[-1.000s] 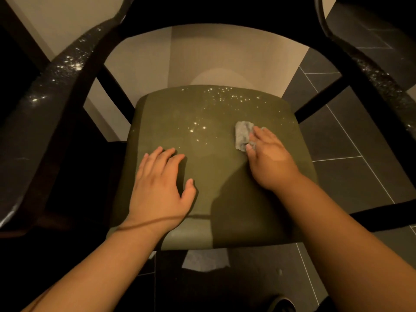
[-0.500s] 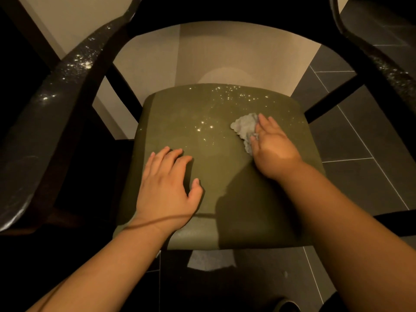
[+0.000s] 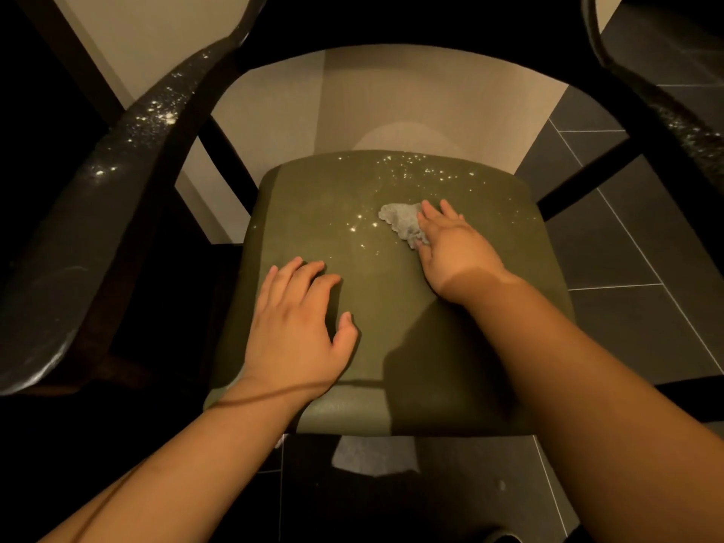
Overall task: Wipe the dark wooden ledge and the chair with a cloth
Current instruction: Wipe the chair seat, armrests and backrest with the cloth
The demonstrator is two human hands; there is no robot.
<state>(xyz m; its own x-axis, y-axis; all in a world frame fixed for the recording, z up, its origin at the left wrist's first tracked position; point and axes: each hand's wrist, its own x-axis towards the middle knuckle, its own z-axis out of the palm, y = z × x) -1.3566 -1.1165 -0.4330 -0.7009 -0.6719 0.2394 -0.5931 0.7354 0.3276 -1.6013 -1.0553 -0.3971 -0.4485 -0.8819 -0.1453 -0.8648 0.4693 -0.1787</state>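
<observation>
Cloth [image 3: 399, 223] lies under flat right hand [image 3: 454, 248]; left hand [image 3: 297, 331] splayed on chair [image 3: 313, 213]

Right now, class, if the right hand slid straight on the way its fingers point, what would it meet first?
Probably the glinting specks on the green seat, then the seat's rear edge. The right hand points toward the seat's back; the cloth lies under and left of its fingers.

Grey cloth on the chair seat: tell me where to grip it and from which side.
Grip the bunched edge of the crumpled grey cloth that sticks out left of the right hand, coming down from above-left. It lies low on the olive green padded seat, so pinch its raised folds; its right part is under the hand.
</observation>
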